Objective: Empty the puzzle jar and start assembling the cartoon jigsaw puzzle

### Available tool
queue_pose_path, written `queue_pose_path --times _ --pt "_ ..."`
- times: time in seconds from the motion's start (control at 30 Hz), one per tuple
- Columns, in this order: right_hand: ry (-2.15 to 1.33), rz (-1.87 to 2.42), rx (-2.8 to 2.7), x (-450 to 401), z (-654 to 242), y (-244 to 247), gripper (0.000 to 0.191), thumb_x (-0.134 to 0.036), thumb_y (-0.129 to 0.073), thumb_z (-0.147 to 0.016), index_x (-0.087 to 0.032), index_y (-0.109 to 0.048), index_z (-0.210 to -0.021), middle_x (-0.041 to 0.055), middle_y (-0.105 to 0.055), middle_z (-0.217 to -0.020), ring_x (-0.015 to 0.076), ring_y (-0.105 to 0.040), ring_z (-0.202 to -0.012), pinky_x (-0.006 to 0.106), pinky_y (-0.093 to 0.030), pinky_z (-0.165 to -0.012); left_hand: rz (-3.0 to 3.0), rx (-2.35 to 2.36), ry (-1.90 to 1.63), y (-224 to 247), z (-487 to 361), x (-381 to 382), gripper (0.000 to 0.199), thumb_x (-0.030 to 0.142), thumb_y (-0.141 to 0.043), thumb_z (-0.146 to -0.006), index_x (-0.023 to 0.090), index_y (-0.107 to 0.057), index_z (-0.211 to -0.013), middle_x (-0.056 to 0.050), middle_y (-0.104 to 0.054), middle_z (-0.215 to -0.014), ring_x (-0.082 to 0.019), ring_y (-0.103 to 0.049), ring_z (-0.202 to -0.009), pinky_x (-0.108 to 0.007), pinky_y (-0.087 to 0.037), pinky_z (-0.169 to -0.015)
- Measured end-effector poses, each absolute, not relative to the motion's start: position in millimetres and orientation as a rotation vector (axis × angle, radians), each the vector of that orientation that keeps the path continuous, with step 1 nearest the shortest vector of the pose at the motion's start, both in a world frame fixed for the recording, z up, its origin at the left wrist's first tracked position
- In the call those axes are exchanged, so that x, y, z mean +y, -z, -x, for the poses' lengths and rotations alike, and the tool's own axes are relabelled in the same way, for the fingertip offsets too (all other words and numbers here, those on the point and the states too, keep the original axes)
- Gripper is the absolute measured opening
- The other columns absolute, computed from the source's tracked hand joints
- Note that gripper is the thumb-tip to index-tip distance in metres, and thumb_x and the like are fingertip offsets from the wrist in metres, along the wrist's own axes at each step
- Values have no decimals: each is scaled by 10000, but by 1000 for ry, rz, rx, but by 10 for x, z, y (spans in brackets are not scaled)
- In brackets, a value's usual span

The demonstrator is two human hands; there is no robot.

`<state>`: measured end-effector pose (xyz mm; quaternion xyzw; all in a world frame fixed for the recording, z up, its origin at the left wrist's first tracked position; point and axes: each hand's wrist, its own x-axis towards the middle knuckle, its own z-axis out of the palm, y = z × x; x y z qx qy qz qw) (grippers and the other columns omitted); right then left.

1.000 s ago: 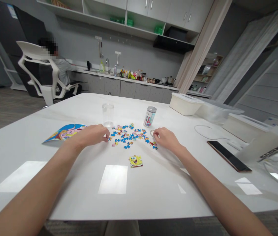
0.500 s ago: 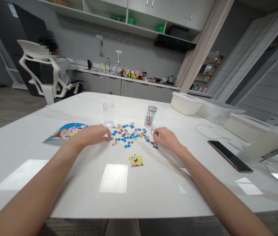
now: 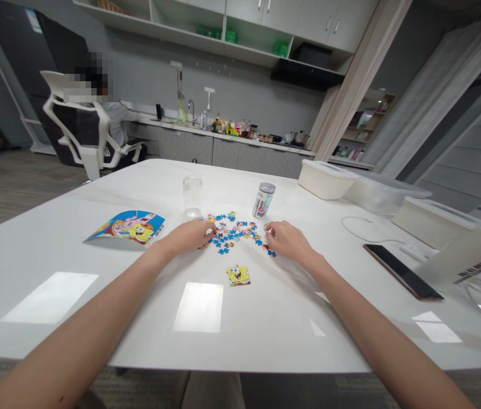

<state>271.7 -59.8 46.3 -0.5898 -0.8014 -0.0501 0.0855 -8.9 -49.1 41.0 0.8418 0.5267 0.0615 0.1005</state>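
Loose jigsaw pieces (image 3: 240,233), mostly blue with pink and yellow bits, lie in a pile on the white table (image 3: 274,318). My left hand (image 3: 191,236) reaches into the pile's left side, its curled fingertips at a small reddish jigsaw piece. At the right edge, my right hand (image 3: 287,238) has its fingers bent together; a pale ring-like item shows by the fingertips, and I cannot make out what they hold. Nearer me lies a joined yellow puzzle section (image 3: 238,275) with a cartoon face. A curled picture sheet (image 3: 127,227) lies left of my left hand.
Behind the pile stand a clear jar (image 3: 192,199) and a printed can (image 3: 263,200) with a silver lid. Right of my arm are a phone (image 3: 402,271), a white cable (image 3: 363,234) and a white bin (image 3: 327,180). A person sits in a white-framed chair (image 3: 80,122) at back left.
My left hand has moved right, further over the pile, uncovering more of the picture sheet. My right hand stays in nearly the same place. The view has shifted slightly.
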Motion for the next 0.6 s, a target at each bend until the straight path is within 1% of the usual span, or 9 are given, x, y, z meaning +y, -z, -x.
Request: queue_pose_path --times 0.07,0.13,0.2,0.27,0.33,0.4,0.5,0.6 --pt "142 1737 -2388 -599 -2714 -449 261 -218 -436 -916 -169 -626 -1088 92 -701 -1015 210 -588 -1003 275 -412 -735 -2444 1458 -246 -425 103 -506 335 290 -412 -882 200 -658 -1091 -13 -651 -602 -159 -624 -576 -240 -441 -636" --pt "137 1724 -2389 -604 -2710 -443 257 -223 -448 -915 -172 -618 -1100 90 -700 -1017 205 -588 -999 272 -413 -736 -2402 1430 -292 -438 107 -522 334 284 -415 -871 191 -659 -1080 2 -642 -576 -151 -619 -558 -234 -442 -641" --pt "132 1724 -2389 -610 -2705 -443 252 -226 -453 -914 -175 -616 -1099 89 -700 -1018 200 -591 -987 268 -412 -731 -2381 1478 -339 -445 95 -534 354 321 -427 -872 170 -644 -1107 6 -632 -551 -164 -629 -580 -245 -448 -669" --pt "130 1727 -2398 -615 -2701 -443 253 -233 -453 -915 -174 -616 -1098 89 -699 -1027 198 -593 -984 266 -410 -732 -2360 1530 -369 -449 72 -542 371 373 -451 -867 151 -648 -1090 7 -617 -525 -176 -635 -599 -253 -452 -684" --pt "127 1729 -2409 -618 -2694 -444 258 -239 -452 -916 -171 -614 -1106 92 -697 -1033 200 -594 -984 268 -410 -738 -2323 1534 -368 -450 51 -545 343 372 -469 -854 149 -668 -1022 9 -606 -520 -168 -626 -565 -246 -452 -652" --pt "116 1728 -2416 -624 -2685 -448 265 -242 -451 -917 -166 -612 -1113 98 -693 -1040 206 -594 -986 275 -411 -745 -2287 1506 -355 -453 43 -545 292 325 -473 -837 157 -681 -954 11 -616 -545 -147 -603 -509 -233 -445 -599" --pt "99 1728 -2424 -636 -2671 -459 266 -238 -453 -918 -163 -611 -1119 106 -690 -1041 213 -596 -984 283 -413 -755 -2267 1514 -378 -468 56 -547 265 300 -489 -816 157 -679 -933 9 -637 -577 -135 -590 -490 -224 -438 -562" --pt "95 1731 -2429 -641 -2670 -465 259 -231 -458 -920 -165 -607 -1122 106 -688 -1033 212 -597 -981 281 -416 -755 -2261 1526 -365 -499 82 -556 269 305 -495 -820 155 -687 -932 9 -635 -562 -131 -592 -503 -219 -443 -576"
